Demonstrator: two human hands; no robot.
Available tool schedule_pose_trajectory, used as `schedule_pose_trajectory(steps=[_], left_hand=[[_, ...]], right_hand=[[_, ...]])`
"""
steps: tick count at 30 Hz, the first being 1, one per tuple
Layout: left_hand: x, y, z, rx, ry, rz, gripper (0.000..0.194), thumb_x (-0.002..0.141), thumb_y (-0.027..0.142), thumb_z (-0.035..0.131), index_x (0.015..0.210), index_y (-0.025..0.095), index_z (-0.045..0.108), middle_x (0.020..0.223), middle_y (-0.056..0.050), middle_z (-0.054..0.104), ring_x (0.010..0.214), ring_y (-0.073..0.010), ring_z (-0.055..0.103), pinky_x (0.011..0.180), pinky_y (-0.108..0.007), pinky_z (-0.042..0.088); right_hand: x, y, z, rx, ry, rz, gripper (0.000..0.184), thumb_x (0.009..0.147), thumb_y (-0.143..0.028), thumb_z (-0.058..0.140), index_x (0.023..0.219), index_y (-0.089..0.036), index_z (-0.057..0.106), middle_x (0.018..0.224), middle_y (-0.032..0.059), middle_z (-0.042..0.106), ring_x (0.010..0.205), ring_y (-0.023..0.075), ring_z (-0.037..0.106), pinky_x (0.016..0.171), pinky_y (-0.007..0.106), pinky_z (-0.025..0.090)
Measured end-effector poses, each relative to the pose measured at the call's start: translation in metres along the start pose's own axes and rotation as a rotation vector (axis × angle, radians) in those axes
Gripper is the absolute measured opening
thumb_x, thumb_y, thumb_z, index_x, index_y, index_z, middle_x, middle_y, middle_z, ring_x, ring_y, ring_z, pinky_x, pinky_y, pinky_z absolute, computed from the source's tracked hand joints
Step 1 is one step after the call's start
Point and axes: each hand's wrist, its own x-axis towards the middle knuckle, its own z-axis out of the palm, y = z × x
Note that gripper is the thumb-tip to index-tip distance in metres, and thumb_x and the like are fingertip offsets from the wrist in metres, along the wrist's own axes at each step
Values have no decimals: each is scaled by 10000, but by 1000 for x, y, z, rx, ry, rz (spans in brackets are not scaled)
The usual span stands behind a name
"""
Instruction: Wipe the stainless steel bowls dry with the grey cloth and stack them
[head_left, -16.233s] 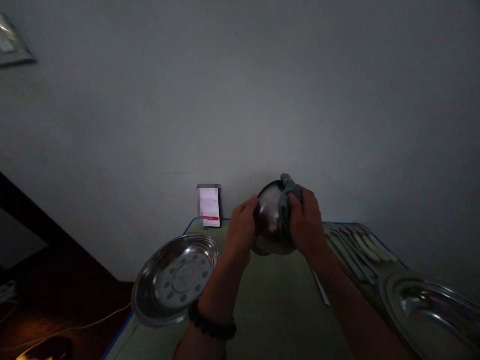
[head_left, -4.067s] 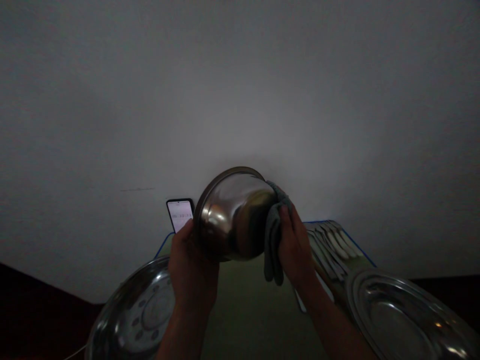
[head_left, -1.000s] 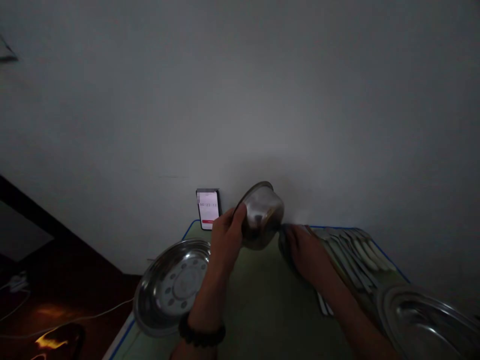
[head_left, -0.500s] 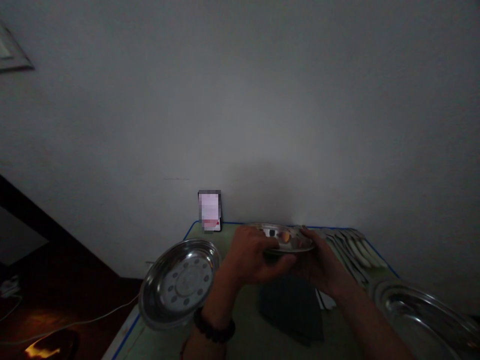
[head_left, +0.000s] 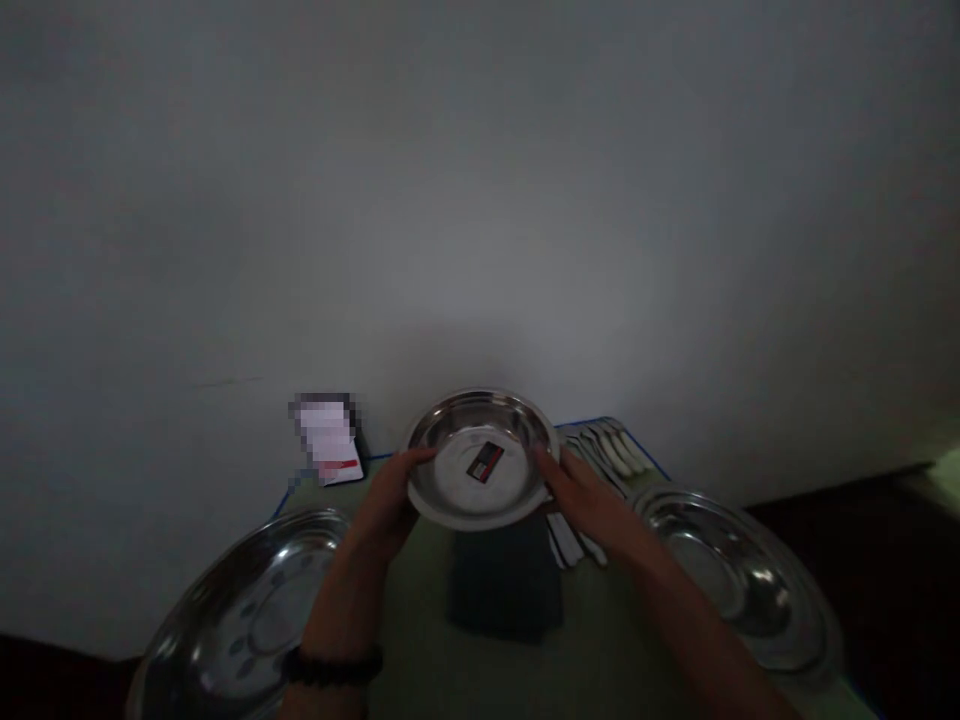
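Note:
Between my hands is a shiny steel bowl (head_left: 450, 490), its open side tilted towards me, with a dark red-and-black label (head_left: 486, 462) on the inside bottom. My left hand (head_left: 391, 497) grips its left rim, thumb over the edge. On the opposite rim my right hand (head_left: 577, 490) grips it the same way. Fingers beneath the bowl are mostly hidden. Under it, a dark folded cloth (head_left: 506, 590) lies on the green table (head_left: 420, 640), touched by neither hand.
A large steel basin (head_left: 247, 610) stands at the left, another steel basin (head_left: 735, 570) at the right. Cutlery with pale handles (head_left: 619, 450) lies at the back right; more pale handles (head_left: 566, 540) show beside the cloth. A phone (head_left: 330, 440) leans on the wall (head_left: 480, 200).
The bowl was turned from outside-facing to inside-facing. My right hand let go of the cloth, which now lies on the table, and took the bowl's right rim. The view swung right.

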Motion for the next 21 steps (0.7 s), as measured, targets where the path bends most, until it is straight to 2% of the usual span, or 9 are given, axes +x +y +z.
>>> schedule_pose_trajectory(steps=[3,5,7,9,12,14,17,21], left_hand=[[0,-1,7,2,13,-18,84,683,179,626,606,157,651,518,7,651,466,-138,595,476,-226,468],[1,-4,11,18,-32,45,51,679,199,676,704,162,702,601,1,704,552,-156,654,544,-230,511],[1,-10,16,50,-131,110,189,699,271,715,865,182,732,765,-22,760,720,-189,710,673,-249,544],[1,-17,20,84,-210,129,316,725,358,719,997,197,719,926,-51,773,873,-223,717,779,-279,543],[-1,-27,27,124,-256,142,428,746,427,703,1110,202,687,1056,-70,755,983,-251,697,854,-309,530],[-4,-31,32,165,-285,164,474,758,444,692,1172,216,662,1115,-64,738,1030,-252,681,886,-307,519],[-7,-36,39,233,-299,152,522,761,456,686,1225,222,634,1146,-65,727,1043,-259,676,888,-311,518],[-11,-39,44,273,-326,128,561,770,482,670,1266,228,605,1158,-78,721,1057,-281,669,883,-340,523]], right_hand=[[-10,-10,-33,-423,-76,-5,475,961,-500,319,1195,-214,618,1211,99,674,1183,251,588,1048,439,406],[-18,-9,-58,-688,-94,42,504,968,-470,300,1244,-165,592,1286,146,624,1220,264,561,1067,433,384],[-26,-1,-85,-937,-90,128,520,954,-435,355,1312,-103,534,1379,178,541,1302,264,483,1106,400,337],[-34,12,-112,-1190,-86,311,537,911,-418,471,1352,-113,493,1433,169,483,1357,253,409,1113,354,322],[-42,36,-146,-1262,-4,502,640,790,-341,643,1322,-22,490,1291,293,546,1255,392,488,1000,483,410],[-46,48,-162,-1274,34,590,574,738,-301,686,1222,-17,562,1198,315,570,1177,428,532,909,510,450],[-51,58,-176,-1247,28,619,404,711,-311,703,1042,-86,650,1106,255,599,1086,384,581,840,456,475],[-56,55,-182,-1136,-31,518,303,687,-308,714,925,-128,668,1073,179,612,955,278,630,826,347,476]])
